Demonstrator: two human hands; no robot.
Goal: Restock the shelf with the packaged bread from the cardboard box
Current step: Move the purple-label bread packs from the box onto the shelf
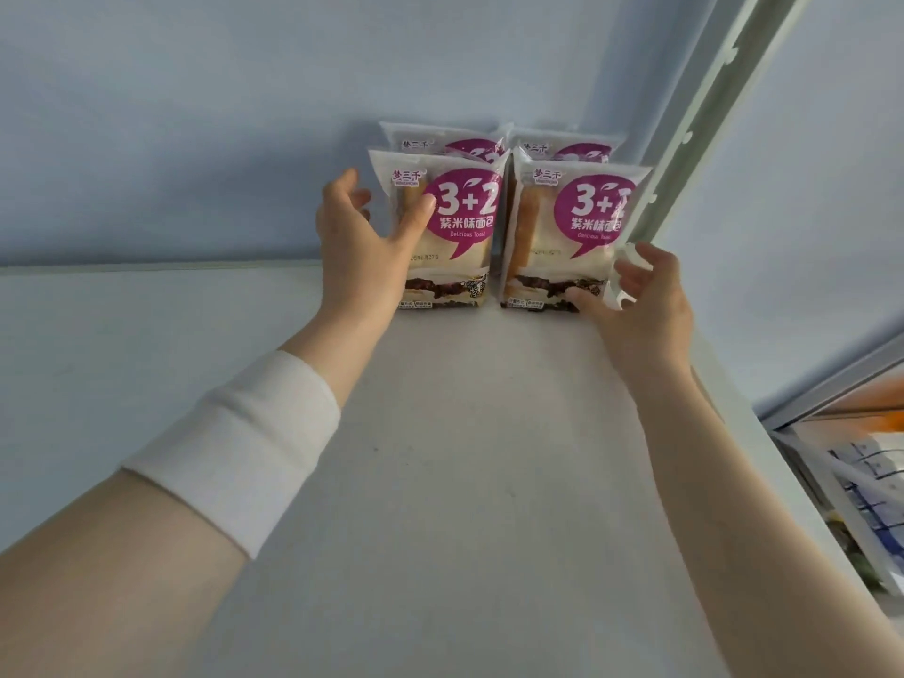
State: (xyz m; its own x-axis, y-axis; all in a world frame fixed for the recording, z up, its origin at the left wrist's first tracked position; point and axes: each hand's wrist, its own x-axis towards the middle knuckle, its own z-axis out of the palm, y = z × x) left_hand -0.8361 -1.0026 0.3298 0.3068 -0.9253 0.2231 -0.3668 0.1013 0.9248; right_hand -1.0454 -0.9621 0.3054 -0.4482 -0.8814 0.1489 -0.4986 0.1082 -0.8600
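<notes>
Squaring front row: left hand grasped left front pack, thumb on face, fingers round its left edge; right front pack was pinched at near-right corner by right hand. Both stood upright, far right on shelf. Faces needed keeping flush, bases flat, b4 release.

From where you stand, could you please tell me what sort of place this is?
Probably a shop's shelving bay: identical branded bread packs stand in rows on a white shelf, a slotted metal upright runs alongside, and more packaged goods sit lower down at right.
</notes>
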